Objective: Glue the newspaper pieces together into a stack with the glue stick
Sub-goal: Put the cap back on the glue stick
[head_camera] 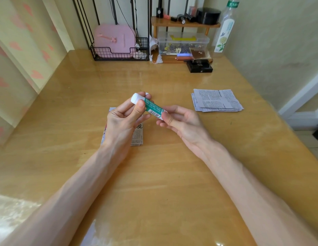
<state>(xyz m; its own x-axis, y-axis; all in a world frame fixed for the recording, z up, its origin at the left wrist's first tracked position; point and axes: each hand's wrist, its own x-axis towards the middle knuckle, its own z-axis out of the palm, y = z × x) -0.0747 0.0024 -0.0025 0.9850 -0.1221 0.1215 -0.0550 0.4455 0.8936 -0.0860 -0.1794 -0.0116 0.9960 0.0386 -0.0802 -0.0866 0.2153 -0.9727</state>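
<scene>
Head view of a wooden table [163, 174], read from left to right. At the far left hangs a pale curtain [16, 50] printed with pink hearts. At the back of the table stands a black wire basket [119, 54] holding a pink case [113, 39].

Left of centre, the left hand [124, 116] is raised above the table, palm turned towards the camera. Its thumb and fingers are curled round the white cap end of the glue stick [152, 108]. Beneath this hand and wrist a newspaper piece [137, 135] lies flat on the table, largely hidden; only its right edge and lower corner show.

The glue stick, a green-labelled tube with its white cap on, spans the gap between the two hands. It is tilted, with the cap end higher and to the left and the base end lower and to the right. It is clear of the table and sits over the upper right part of the covered newspaper piece.

The right hand [181, 119] pinches the base end of the stick between thumb and fingertips, the remaining fingers loosely extended below.

Further right, well apart from both hands, a loose pile of newspaper pieces [216, 101] rests on the table. Behind it stand a clear plastic box [183, 43] under a small wooden shelf [184, 23], a black box [199, 67], and a tall clear bottle [225, 27] in the far right corner.
</scene>
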